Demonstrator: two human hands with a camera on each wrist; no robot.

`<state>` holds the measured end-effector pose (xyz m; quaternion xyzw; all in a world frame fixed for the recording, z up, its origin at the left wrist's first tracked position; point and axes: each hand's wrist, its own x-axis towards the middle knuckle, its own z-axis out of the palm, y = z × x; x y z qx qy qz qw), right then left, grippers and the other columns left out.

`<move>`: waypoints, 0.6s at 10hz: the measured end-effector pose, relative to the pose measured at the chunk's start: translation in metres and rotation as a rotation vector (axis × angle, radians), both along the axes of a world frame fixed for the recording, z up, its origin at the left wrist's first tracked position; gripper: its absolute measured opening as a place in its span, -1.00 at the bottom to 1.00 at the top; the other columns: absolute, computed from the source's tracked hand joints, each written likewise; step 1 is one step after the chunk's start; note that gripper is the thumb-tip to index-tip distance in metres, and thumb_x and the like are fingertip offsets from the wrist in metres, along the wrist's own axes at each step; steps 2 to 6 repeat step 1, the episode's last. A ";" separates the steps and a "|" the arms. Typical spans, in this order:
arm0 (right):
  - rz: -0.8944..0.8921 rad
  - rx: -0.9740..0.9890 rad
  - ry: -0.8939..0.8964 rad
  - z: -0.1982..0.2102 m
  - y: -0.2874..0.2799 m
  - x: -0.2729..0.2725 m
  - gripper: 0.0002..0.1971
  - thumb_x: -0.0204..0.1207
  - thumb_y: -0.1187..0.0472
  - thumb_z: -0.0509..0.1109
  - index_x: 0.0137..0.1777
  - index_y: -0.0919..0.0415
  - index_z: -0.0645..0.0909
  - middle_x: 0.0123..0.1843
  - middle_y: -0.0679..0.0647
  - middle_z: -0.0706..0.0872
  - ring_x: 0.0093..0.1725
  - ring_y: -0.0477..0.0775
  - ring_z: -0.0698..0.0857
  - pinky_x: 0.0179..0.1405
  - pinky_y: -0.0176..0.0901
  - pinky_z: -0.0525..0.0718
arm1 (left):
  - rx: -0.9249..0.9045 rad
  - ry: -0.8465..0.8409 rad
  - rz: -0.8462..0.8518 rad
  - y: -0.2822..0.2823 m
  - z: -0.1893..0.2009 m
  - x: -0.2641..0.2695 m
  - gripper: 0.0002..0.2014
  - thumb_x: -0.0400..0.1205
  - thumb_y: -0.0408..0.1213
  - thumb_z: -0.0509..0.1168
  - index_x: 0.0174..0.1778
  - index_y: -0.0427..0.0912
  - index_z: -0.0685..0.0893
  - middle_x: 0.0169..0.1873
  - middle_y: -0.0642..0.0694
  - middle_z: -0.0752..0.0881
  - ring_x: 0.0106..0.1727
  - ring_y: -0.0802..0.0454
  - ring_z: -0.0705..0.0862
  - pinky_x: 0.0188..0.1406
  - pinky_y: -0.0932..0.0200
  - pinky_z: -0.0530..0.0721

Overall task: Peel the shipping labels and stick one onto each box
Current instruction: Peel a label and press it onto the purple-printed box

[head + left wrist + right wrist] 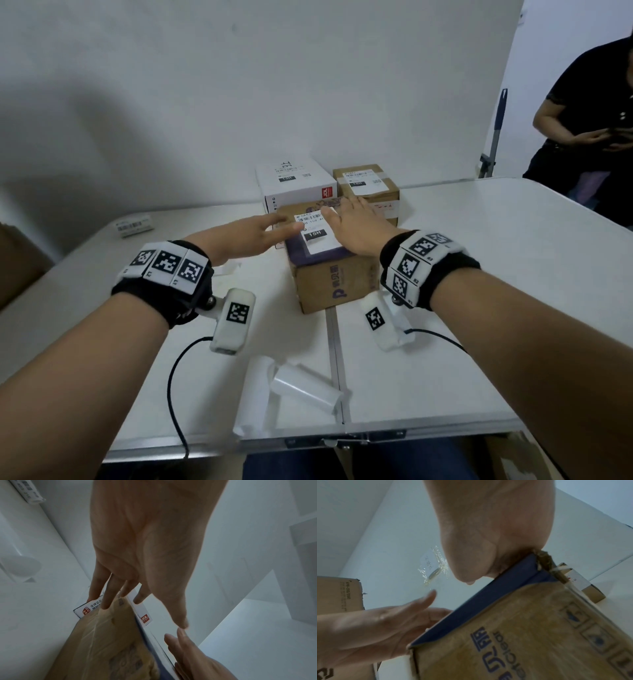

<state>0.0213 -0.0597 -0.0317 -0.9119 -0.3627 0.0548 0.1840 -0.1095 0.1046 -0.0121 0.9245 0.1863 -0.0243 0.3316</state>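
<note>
A brown cardboard box point(337, 284) with a dark purple top stands mid-table and carries a white shipping label point(317, 234) marked 15H. My right hand point(356, 226) lies flat on the label's right side, fingers straight. The left hand point(255, 233) reaches in from the left with straight fingers, its fingertips at the label's left edge. Behind stand a white box point(294, 183) and a smaller brown box point(371, 186), each with a label on top. In the right wrist view the palm point(496, 536) presses the box's top edge point(489, 607).
Curled white backing sheets point(291, 387) lie near the table's front edge. A stack of labels point(133, 225) sits at the far left. A cardboard carton point(17, 267) stands off the table's left. A person in black point(596, 137) stands at the far right. A cable point(174, 394) trails from my left wrist.
</note>
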 end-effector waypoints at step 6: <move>0.025 0.046 0.011 0.003 0.006 -0.002 -0.27 0.70 -0.21 -0.21 0.70 0.31 -0.01 0.74 0.21 -0.07 0.72 0.15 -0.10 0.67 0.20 -0.04 | 0.044 -0.108 0.087 0.013 -0.003 0.014 -0.19 0.38 0.51 0.17 0.49 0.15 0.49 0.38 -0.01 0.61 0.36 -0.04 0.58 0.43 -0.12 0.52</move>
